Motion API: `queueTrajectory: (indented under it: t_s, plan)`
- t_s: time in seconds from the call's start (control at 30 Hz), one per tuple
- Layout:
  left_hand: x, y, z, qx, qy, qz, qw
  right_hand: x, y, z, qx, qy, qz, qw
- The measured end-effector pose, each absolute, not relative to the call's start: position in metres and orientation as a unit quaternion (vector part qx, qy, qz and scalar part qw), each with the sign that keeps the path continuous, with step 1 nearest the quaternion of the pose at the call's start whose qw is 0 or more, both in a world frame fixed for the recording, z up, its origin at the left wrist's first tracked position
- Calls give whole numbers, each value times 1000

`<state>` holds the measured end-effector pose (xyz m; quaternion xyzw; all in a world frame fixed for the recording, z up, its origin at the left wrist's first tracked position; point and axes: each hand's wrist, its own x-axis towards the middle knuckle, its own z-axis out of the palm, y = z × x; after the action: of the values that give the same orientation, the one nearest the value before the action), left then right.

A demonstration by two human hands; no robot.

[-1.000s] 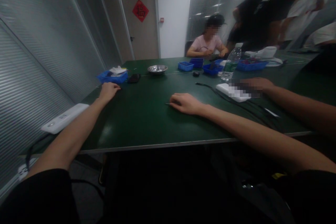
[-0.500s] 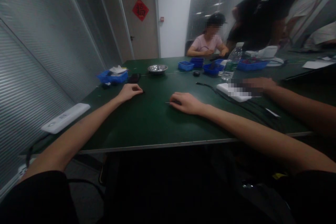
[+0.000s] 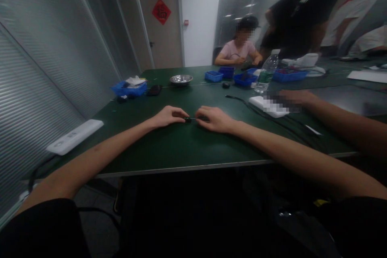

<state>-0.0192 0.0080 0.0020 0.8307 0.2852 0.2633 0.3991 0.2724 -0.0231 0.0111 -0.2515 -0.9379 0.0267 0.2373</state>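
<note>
Between thumb and fingertips, my left hand (image 3: 168, 116) pinches a small dark piece (image 3: 188, 120) just above the green table (image 3: 169, 145). My right hand (image 3: 217, 120) is closed around the dark handle of a small screwdriver (image 3: 203, 118), whose thin metal shaft points left. The tip of the shaft meets or nearly meets the dark piece; whether they touch is too small to tell. My fingers partly cover both things.
A metal bowl (image 3: 181, 80), a phone (image 3: 154, 90) and a blue tray (image 3: 129, 88) lie beyond my hands. To the right are a white power bank-like box (image 3: 256, 104), cables, a water bottle (image 3: 266, 73) and another person's forearm (image 3: 338, 115). A white device (image 3: 75, 136) sits left.
My left hand has moved right with the small dark piece, up to the screwdriver's tip. My right hand has stayed almost still.
</note>
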Motion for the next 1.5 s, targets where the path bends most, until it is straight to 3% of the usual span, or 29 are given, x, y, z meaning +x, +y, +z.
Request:
queueTrajectory:
  t_s: [0.27, 0.67, 1.0, 1.2, 1.5]
  plan:
    - [-17, 8, -2, 852, 266, 293, 343, 272, -24, 10, -250, -937, 30, 243]
    - [-14, 2, 0, 839, 264, 279, 384, 269, -27, 9, -223, -946, 30, 234]
    - [-13, 4, 1, 826, 298, 262, 401, 265, -38, 12, -226, -952, -95, 183]
    - [0, -15, 1, 860, 270, 312, 300, 264, -36, 11, -240, -945, 5, 221]
    - [2, -9, -1, 847, 282, 294, 340, 264, -32, 10, -235, -944, 44, 229]
